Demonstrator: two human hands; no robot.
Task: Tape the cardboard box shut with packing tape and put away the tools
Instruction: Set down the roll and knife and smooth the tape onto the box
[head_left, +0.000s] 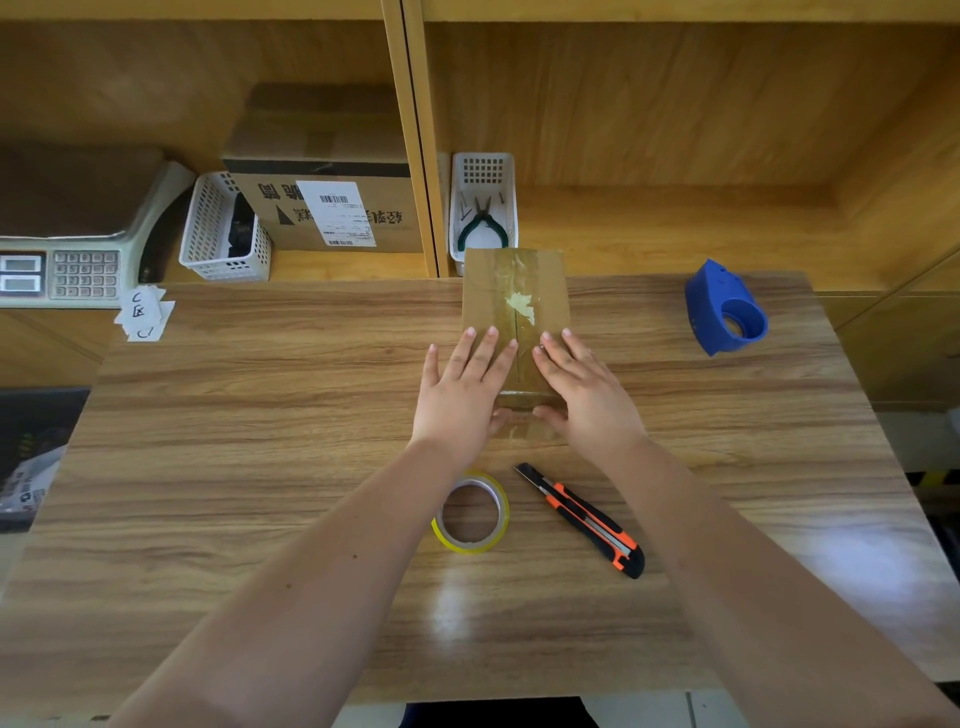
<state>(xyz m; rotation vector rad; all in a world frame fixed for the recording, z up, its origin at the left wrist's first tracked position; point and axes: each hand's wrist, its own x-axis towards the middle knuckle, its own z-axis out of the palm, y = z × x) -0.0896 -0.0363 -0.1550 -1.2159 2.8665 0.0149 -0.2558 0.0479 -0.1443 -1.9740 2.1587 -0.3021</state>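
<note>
A small brown cardboard box (514, 291) stands on the wooden table (260, 467), with clear tape along its top seam and down its near side. My left hand (462, 395) lies flat on the box's near left top, fingers spread, thumb against the front face. My right hand (587, 389) lies flat on the near right top in the same way. A roll of clear tape with a yellow core (471, 513) lies on the table in front of the box. An orange and black utility knife (584, 519) lies to the right of the roll.
A blue tape dispenser (724, 309) sits at the table's far right. On the shelf behind are a white basket with green pliers (483, 218), a second white basket (221, 234), a large labelled carton (324, 202) and a scale (62, 244). Paper slips (143, 314) lie at far left.
</note>
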